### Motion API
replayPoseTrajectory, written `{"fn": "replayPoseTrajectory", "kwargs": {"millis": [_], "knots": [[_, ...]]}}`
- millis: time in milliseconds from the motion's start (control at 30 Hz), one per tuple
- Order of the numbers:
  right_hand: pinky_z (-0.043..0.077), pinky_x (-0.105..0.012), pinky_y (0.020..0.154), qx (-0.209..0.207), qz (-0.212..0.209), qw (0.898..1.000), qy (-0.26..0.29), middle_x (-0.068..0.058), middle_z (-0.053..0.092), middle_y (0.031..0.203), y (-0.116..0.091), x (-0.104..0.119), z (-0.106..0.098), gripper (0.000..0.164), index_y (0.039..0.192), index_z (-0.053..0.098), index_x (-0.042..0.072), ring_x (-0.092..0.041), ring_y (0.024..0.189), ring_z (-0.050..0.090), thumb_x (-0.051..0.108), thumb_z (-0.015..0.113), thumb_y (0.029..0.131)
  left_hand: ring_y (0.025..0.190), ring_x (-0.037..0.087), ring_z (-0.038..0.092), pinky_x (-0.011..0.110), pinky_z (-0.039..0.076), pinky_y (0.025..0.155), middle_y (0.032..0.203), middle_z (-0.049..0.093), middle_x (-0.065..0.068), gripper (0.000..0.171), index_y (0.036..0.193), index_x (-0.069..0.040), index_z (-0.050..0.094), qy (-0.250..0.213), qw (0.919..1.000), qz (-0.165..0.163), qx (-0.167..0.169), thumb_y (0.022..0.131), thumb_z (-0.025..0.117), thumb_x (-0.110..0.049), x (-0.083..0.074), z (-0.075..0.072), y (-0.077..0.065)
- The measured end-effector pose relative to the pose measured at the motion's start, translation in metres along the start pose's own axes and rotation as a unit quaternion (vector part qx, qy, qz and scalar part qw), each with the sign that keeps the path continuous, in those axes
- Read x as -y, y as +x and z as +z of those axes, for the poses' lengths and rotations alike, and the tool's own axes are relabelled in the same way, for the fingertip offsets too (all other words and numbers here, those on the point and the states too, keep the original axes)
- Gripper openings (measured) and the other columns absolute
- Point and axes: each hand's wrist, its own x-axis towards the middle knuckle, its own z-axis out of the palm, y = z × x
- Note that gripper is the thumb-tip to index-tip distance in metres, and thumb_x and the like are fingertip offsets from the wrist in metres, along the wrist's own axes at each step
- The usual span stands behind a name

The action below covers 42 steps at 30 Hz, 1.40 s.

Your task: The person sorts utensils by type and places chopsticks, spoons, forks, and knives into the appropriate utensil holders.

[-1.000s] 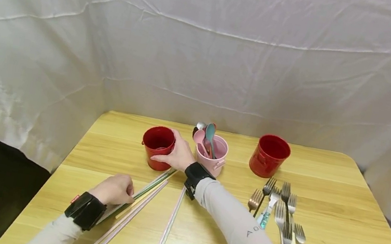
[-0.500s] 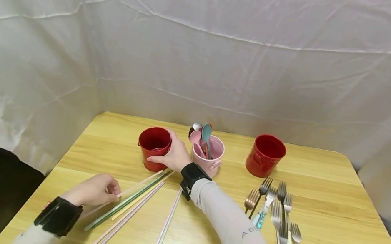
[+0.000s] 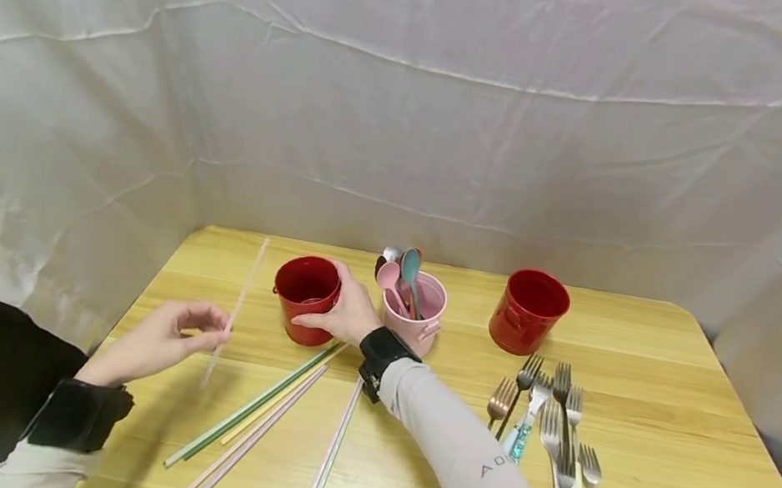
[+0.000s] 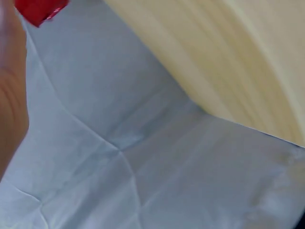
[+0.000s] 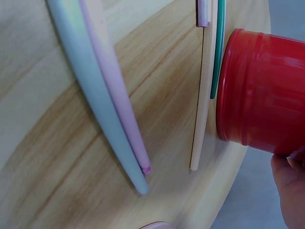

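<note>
A pale pink straw (image 3: 247, 286) stands nearly upright in the head view, raised off the tabletop. The thumb and fingertips of my left hand (image 3: 157, 337) pinch it below its middle. My right hand (image 3: 353, 310) grips the left red bucket (image 3: 305, 331) around its right side, thumb in front and fingers behind at the rim. This bucket stands upright; in the right wrist view its red wall (image 5: 267, 90) shows with the thumb (image 5: 288, 191) against it. Green straws (image 3: 244, 416) lie between my hands, with yellow and pink ones alongside. The left wrist view does not show the pinched straw.
A pink bucket (image 3: 411, 333) holding several spoons (image 3: 410, 268) stands right beside my right hand. Farther right is another red bucket (image 3: 524, 331). Several forks (image 3: 551, 428) lie right of my right forearm. Two more straws (image 3: 332, 454) lie near the middle. Grey cloth (image 3: 411, 112) hangs behind the table.
My left hand has picked the pink straw from the pile and lifted it up and leftward, turning it upright. The right hand keeps its grip on the red bucket.
</note>
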Motion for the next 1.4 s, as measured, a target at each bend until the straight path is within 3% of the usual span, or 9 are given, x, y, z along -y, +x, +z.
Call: {"fn": "replayPoseTrajectory", "kwargs": {"millis": [167,367,467,567,733,900,1033,1233,1400], "knots": [[0.046,-0.028,0.094,0.001,0.010,1.000,0.002,0.001,0.057,0.126,0.000,0.000,0.000,0.090,0.135,0.040,0.015,-0.015,0.112,0.054,0.030,0.088,0.061,0.083,0.012,0.064,0.020,0.054,0.071,0.092,0.065,0.014,0.014,0.096,0.001,0.062,-0.031,0.9940,-0.004,-0.105,0.090,0.063,-0.012,-0.016,0.002,0.022],[0.046,-0.027,0.095,0.001,0.019,1.000,0.009,0.000,0.057,0.127,0.000,0.000,0.001,0.091,0.136,0.039,0.014,-0.015,0.113,0.054,0.029,0.089,0.061,0.084,0.011,0.064,0.019,0.054,0.073,0.092,0.065,0.011,0.015,0.099,0.007,0.060,-0.096,0.9664,0.034,-0.236,0.089,0.063,-0.004,-0.035,0.005,0.051],[0.046,-0.027,0.095,0.002,0.019,1.000,0.011,0.000,0.057,0.127,0.000,0.000,0.002,0.091,0.136,0.039,0.014,-0.016,0.113,0.054,0.029,0.088,0.061,0.082,0.013,0.065,0.018,0.054,0.071,0.090,0.066,0.008,0.017,0.099,0.008,0.060,-0.108,0.9530,0.047,-0.279,0.088,0.065,-0.004,-0.044,0.007,0.064],[0.046,-0.028,0.095,0.005,0.020,1.000,0.016,-0.001,0.057,0.127,0.000,0.001,0.002,0.091,0.136,0.039,0.014,-0.018,0.114,0.054,0.028,0.088,0.062,0.079,0.015,0.066,0.016,0.054,0.069,0.090,0.067,0.012,0.019,0.100,0.009,0.061,-0.096,0.9477,0.039,-0.302,0.087,0.066,-0.004,-0.051,0.009,0.077],[0.046,-0.028,0.095,0.004,0.019,1.000,0.008,0.000,0.057,0.127,0.000,0.002,0.001,0.091,0.136,0.039,0.014,-0.016,0.113,0.055,0.030,0.088,0.061,0.079,0.021,0.066,0.013,0.051,0.067,0.092,0.068,0.017,0.019,0.100,0.004,0.064,-0.027,0.9541,0.006,-0.298,0.086,0.068,-0.009,-0.040,0.018,0.098],[0.046,-0.027,0.095,-0.001,0.009,1.000,0.002,-0.001,0.058,0.126,0.000,-0.001,0.000,0.091,0.136,0.040,0.013,-0.016,0.112,0.055,0.030,0.088,0.061,0.080,0.026,0.067,0.031,0.057,0.072,0.093,0.068,0.014,0.018,0.098,-0.001,0.065,0.015,0.9665,-0.013,-0.256,0.087,0.068,-0.015,-0.021,0.031,0.110],[0.046,-0.029,0.095,-0.001,0.006,1.000,0.000,-0.003,0.058,0.125,-0.001,-0.002,0.001,0.091,0.136,0.039,0.012,-0.016,0.110,0.056,0.030,0.088,0.062,0.080,0.030,0.067,0.042,0.057,0.072,0.094,0.067,0.015,0.019,0.100,0.000,0.064,0.021,0.9723,-0.023,-0.232,0.087,0.067,-0.013,-0.013,0.037,0.107],[0.046,-0.026,0.095,-0.002,0.008,1.000,-0.005,-0.001,0.059,0.124,0.000,-0.001,0.001,0.091,0.136,0.039,0.013,-0.013,0.108,0.056,0.030,0.088,0.061,0.074,0.028,0.065,0.042,0.057,0.067,0.088,0.065,0.015,0.016,0.099,0.002,0.063,0.053,0.9725,-0.025,-0.225,0.087,0.065,-0.009,-0.005,0.036,0.093],[0.046,-0.027,0.095,-0.003,-0.003,1.000,0.005,-0.002,0.059,0.124,0.000,-0.001,0.001,0.090,0.136,0.040,0.013,-0.015,0.109,0.056,0.028,0.089,0.061,0.072,0.026,0.064,0.040,0.055,0.065,0.083,0.064,0.010,0.009,0.093,-0.002,0.063,0.098,0.9807,-0.027,-0.167,0.087,0.065,-0.008,0.003,0.033,0.076]]}}
